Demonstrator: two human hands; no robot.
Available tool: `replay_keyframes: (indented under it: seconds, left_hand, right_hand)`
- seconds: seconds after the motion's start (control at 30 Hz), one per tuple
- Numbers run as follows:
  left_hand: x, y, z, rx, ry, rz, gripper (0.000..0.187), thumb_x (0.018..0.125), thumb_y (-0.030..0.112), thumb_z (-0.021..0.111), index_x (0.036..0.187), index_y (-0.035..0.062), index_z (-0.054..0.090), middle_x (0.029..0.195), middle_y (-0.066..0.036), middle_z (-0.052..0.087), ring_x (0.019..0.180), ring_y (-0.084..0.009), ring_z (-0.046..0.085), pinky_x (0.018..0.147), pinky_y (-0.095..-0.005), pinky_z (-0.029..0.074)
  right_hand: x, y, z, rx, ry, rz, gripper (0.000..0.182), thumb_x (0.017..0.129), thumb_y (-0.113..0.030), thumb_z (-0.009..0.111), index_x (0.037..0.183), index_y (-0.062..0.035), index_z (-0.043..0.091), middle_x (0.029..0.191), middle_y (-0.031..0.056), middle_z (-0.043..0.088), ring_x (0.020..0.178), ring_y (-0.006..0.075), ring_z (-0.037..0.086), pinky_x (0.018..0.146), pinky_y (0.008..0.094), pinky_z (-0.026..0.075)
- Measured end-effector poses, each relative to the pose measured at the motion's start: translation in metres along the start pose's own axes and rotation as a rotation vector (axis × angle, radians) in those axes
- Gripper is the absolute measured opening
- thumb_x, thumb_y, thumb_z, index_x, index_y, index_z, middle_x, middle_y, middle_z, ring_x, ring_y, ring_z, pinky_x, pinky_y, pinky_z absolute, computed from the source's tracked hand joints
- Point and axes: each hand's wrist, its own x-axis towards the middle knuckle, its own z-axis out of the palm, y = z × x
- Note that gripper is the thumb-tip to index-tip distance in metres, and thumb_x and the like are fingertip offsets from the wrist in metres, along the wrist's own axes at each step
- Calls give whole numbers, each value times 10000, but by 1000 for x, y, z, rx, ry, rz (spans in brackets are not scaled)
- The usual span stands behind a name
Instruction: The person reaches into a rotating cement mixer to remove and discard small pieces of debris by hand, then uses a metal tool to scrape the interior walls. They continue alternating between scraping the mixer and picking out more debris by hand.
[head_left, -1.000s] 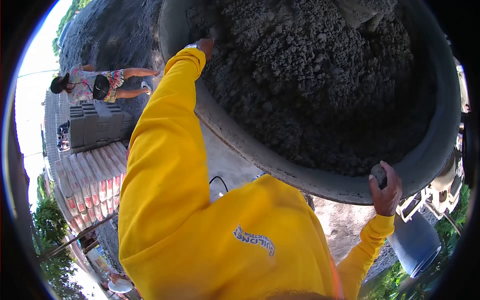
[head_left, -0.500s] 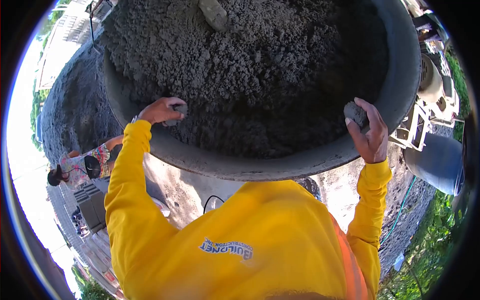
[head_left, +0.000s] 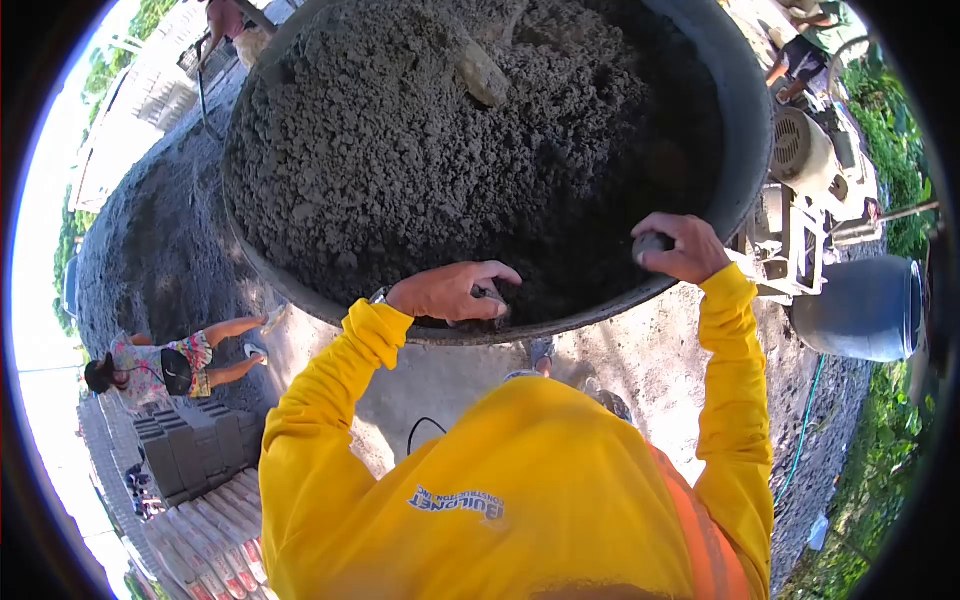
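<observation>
A large round mixer drum (head_left: 748,110) full of damp grey concrete mix (head_left: 350,150) stands in front of me. My left hand (head_left: 448,291) is over the near rim, its fingers curled around a dark lump that they mostly hide. At the right side of the drum, my right hand (head_left: 686,249) is closed on a grey lump of concrete mix (head_left: 652,244). A mortar-coated mixing paddle (head_left: 482,76) sticks out of the mix toward the far side.
A person (head_left: 165,365) in patterned clothes is at the left, near stacked grey blocks (head_left: 195,450) and a dark aggregate pile (head_left: 165,220). A motor (head_left: 800,150) and blue barrel (head_left: 858,308) stand at right. Other people are at the far edges.
My left hand has moved right along the near rim. My right hand has shifted left and slightly down with its lump. The view has turned, so more of the surroundings shows.
</observation>
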Motion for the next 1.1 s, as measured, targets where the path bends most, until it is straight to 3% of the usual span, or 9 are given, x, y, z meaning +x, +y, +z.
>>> replay_keyframes:
  seconds: [0.1, 0.27, 0.37, 0.57, 0.77, 0.83, 0.9, 1.03, 1.1]
  left_hand:
    - [-11, -18, 14, 282, 62, 239, 389, 880, 284, 665, 1198, 62, 642, 1083, -130, 692, 1000, -277, 653, 903, -363, 493]
    - [-72, 18, 7, 25, 93, 87, 288, 861, 233, 690, 1095, 66, 683, 1070, -70, 689, 937, -130, 622, 887, -273, 491]
    - [-92, 26, 28, -208, 327, 388, 256, 884, 227, 681, 1082, 65, 685, 1101, -71, 691, 907, -117, 632, 839, -261, 508]
    - [-68, 73, 193, -576, 308, 587, 296, 947, 234, 647, 1172, 44, 615, 1072, -92, 688, 854, -139, 651, 760, -286, 537]
    - [53, -29, 330, -826, 142, 1, 323, 942, 402, 598, 1096, 119, 608, 961, -64, 668, 774, -206, 636, 551, -344, 505]
    - [88, -84, 361, -793, 314, -251, 347, 909, 446, 611, 1039, 125, 599, 948, -64, 637, 825, -238, 614, 634, -400, 514]
    - [119, -114, 385, -696, 394, -410, 387, 903, 409, 628, 1165, 129, 574, 1162, -124, 541, 960, -304, 531, 732, -497, 505]
    - [178, -69, 513, -482, 379, -471, 335, 864, 377, 600, 1012, 78, 625, 937, -134, 588, 748, -291, 527, 704, -519, 497]
    - [199, -4, 636, -403, -71, -215, 336, 882, 385, 555, 1036, 100, 643, 949, -124, 602, 764, -262, 569, 756, -504, 514]
  right_hand:
    - [-1, -10, 8, -23, -78, -70, 308, 729, -245, 741, 999, -99, 719, 780, 117, 705, 779, 253, 713, 747, 346, 549]
    - [-45, -90, 22, 602, 524, 93, 364, 817, -128, 715, 1164, -48, 641, 985, 86, 691, 838, 129, 665, 741, 237, 536]
    - [-95, -130, 65, 969, 838, -8, 362, 850, -88, 717, 1198, -53, 624, 1011, 72, 677, 938, 131, 656, 816, 246, 538]
    - [-221, -132, 171, 1314, 905, 341, 455, 846, -183, 742, 1241, -23, 583, 986, 113, 659, 816, 157, 659, 684, 281, 567]
    - [-357, -42, 315, 1281, 681, 895, 506, 791, -309, 755, 1181, -10, 636, 892, 144, 717, 683, 267, 738, 555, 350, 583]
    - [-407, -29, 358, 1361, 649, 983, 453, 791, -306, 760, 1126, -14, 670, 851, 136, 717, 692, 262, 738, 567, 366, 584]
    - [-459, -36, 373, 1477, 770, 1115, 404, 793, -299, 763, 1074, -19, 690, 837, 139, 718, 676, 264, 734, 561, 365, 576]
    - [-587, -40, 380, 1583, 1310, 1150, 394, 815, -298, 757, 1070, -8, 678, 837, 127, 707, 617, 245, 697, 532, 355, 553]
    - [-689, -43, 385, 1575, 1700, 982, 424, 843, -295, 743, 1135, -3, 644, 909, 120, 694, 621, 222, 680, 508, 341, 535]
